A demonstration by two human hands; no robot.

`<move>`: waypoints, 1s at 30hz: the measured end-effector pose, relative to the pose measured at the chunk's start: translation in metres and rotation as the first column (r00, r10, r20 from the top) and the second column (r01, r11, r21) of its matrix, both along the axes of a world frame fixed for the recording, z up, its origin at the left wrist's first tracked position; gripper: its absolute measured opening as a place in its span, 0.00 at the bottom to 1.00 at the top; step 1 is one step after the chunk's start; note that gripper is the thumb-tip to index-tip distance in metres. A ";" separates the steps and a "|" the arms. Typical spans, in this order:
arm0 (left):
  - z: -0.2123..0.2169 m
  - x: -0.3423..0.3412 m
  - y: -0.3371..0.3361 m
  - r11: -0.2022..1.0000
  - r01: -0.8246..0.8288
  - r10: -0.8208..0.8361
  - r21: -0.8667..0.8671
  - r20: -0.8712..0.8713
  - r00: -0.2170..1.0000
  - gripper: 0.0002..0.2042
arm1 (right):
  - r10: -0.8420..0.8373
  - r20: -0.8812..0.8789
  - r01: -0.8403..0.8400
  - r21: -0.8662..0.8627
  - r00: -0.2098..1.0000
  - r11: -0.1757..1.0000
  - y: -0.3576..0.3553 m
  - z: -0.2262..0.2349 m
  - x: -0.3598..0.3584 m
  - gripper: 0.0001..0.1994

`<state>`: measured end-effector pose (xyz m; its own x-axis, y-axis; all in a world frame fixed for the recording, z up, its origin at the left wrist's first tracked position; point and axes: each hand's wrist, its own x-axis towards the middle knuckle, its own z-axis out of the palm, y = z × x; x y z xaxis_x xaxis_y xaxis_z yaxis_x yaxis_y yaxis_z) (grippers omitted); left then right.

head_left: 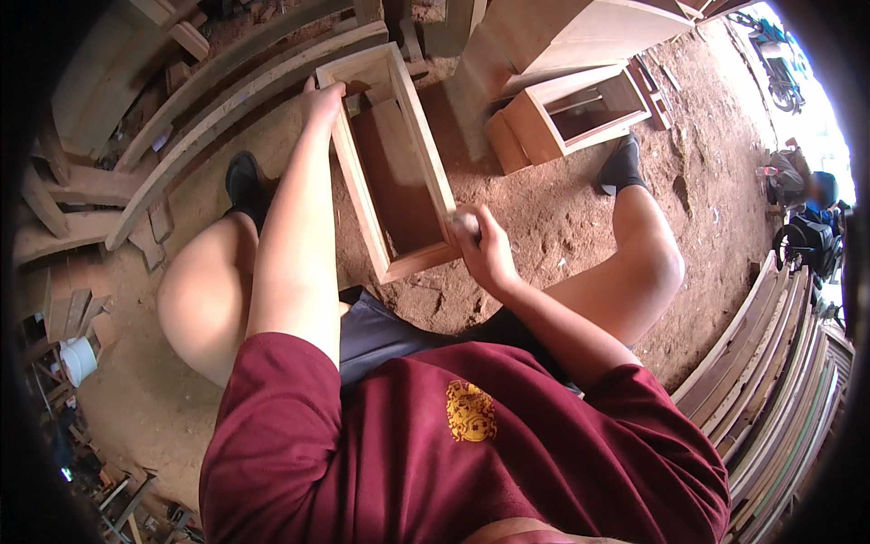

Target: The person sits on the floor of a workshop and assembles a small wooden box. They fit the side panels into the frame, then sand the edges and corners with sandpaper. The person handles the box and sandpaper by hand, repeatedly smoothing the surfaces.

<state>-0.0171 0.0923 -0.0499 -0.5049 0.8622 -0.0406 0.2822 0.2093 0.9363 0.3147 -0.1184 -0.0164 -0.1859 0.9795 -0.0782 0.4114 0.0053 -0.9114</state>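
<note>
A long rectangular wooden frame (424, 136), open in the middle like a bottomless box, is tilted up between my knees. My left hand (322, 106) grips its far left corner, with the fingers wrapped over the edge. At the near right corner, my right hand (490, 252) is closed round a small pale, rounded thing (467, 223) that touches the rail. Fingers and blur hide what kind of thing it is. Beyond the right hand, a similar wooden box frame (535, 131) rests on the ground near my right foot.
Brown dirt floor (562, 222) lies under me. Curved wooden pieces (199, 127) lean at the left, and a large wooden panel (589, 36) stands at the back. Long stacked planks (752, 354) lie at the right. A person (820, 190) and a motorbike (779, 68) are farther off.
</note>
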 end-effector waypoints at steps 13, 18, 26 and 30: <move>-0.003 0.003 0.005 0.996 -0.061 0.055 -0.057 -0.113 0.992 0.33 | -0.037 -0.052 0.041 0.074 0.998 0.996 0.012 -0.012 -0.002 0.08; 0.000 0.006 -0.005 0.997 -0.031 0.024 -0.076 -0.090 0.996 0.33 | 0.003 -0.058 -0.002 0.019 0.998 1.000 0.038 -0.019 -0.008 0.10; 0.000 0.008 -0.002 0.996 -0.067 0.062 -0.060 -0.079 0.995 0.32 | -0.071 -0.029 0.072 0.055 0.997 0.996 0.037 -0.017 -0.013 0.08; -0.023 -0.008 0.007 0.992 -0.117 0.111 -0.050 -0.102 0.989 0.34 | -0.036 -0.038 0.037 0.027 0.999 0.999 0.034 -0.012 -0.016 0.08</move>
